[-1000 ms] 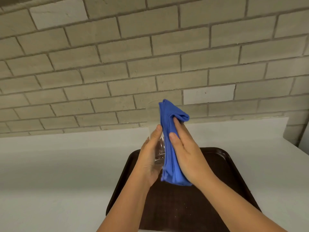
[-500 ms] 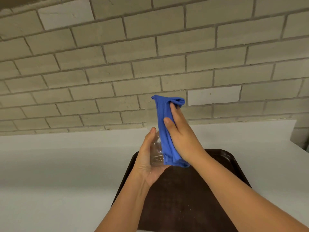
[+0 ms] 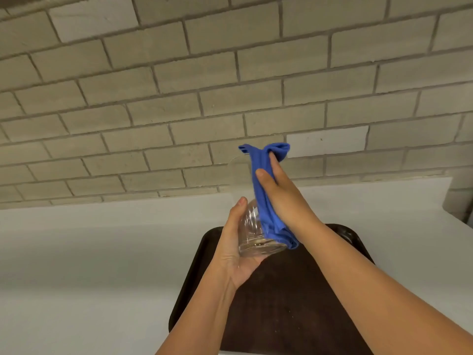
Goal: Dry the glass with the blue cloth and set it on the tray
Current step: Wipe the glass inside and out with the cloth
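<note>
Clear glass [image 3: 252, 226] up in the air, middle of the frame, above the brown tray [image 3: 294, 290]. Held at the bottom by left hand [image 3: 236, 249], fingers curled round it. Blue cloth [image 3: 266, 196] pressed on its side by right hand [image 3: 284, 198], fingers closed on cloth. White counter [image 3: 89, 252] under all.

A white counter [image 3: 76, 265] runs along a wall of pale grey bricks [image 3: 179, 85], where 2 bricks look lighter than the rest.
</note>
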A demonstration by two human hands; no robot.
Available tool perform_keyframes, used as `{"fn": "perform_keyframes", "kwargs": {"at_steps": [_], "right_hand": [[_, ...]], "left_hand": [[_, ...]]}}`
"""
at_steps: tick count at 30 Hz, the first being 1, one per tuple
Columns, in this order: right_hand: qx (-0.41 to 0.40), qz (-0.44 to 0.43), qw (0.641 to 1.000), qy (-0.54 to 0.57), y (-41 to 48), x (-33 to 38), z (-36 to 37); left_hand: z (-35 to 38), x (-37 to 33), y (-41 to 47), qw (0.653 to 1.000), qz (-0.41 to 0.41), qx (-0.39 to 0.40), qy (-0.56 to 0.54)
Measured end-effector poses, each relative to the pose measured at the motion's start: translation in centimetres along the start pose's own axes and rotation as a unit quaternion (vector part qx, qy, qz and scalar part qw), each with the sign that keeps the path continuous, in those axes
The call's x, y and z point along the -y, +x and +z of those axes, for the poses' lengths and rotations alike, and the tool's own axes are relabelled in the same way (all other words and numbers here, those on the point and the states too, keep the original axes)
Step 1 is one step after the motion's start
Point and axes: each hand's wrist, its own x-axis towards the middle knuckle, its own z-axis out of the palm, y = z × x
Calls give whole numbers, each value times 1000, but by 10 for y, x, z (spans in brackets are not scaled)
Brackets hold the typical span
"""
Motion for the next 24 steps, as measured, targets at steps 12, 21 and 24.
{"fn": "perform_keyframes", "kwargs": {"at_steps": [12, 21, 24], "right_hand": [[-20, 3, 999, 43, -65, -19, 19], [-51, 135, 946, 291, -46, -17, 7], [-57, 178, 937, 294, -43, -12, 7]], "left_hand": [[-8, 6, 4, 1000, 20, 3, 24], [3, -3, 6, 992, 75, -6, 102], [4, -4, 8, 982, 94, -36, 159]]}}
